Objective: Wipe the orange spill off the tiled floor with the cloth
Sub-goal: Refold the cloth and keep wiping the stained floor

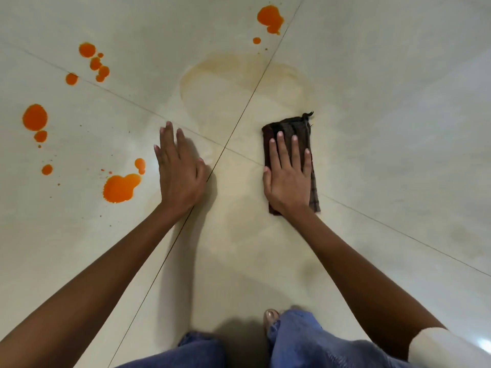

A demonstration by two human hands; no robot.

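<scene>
A: Right hand (289,179) flat on the folded dark cloth (291,144), fingers slightly spread, pressing it to the tiled floor (398,115) just right of the grout cross. Left hand (180,176) braced bare on the tile, fingers nearly together.

B: Spill?

A: A pale smeared ring (239,83) beyond the cloth. Fresh orange puddles: nearest one (121,188) just left of the left hand, more toward the floor's left edge (34,118), one at the far edge (269,17).

B: Risks?

A: The bracing palm could slide into that near puddle and track it. A loaded cloth may only smear colour into the grout lines.
</scene>
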